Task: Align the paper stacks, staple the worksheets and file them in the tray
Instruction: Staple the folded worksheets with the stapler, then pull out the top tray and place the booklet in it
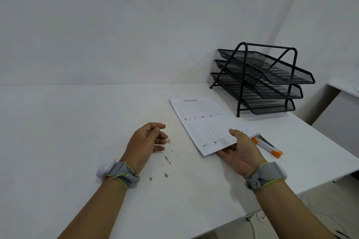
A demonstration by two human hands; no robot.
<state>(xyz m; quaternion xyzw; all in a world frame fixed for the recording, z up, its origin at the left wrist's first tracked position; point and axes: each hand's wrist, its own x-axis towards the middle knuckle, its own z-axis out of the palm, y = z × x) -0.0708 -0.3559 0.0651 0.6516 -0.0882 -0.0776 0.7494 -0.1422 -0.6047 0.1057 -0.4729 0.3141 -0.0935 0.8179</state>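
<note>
Beyond my right hand [241,154], whose fingers [226,153] and thumb pinch the near edge of the worksheets [204,122] lying on the worktop [77,122], stands a black three-tier mesh tray [272,81]; its tiers look bare. My left hand [147,141] hovers, loosely curled, holding nothing. An orange-tipped stapler [269,145] lies just right.

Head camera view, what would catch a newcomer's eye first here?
The black three-tier mesh tray stands out at the table's far right corner against the white wall. In front of it, the right hand pinches the near edge of the gridded worksheets, with an orange-and-white stapler just right of it.
</note>
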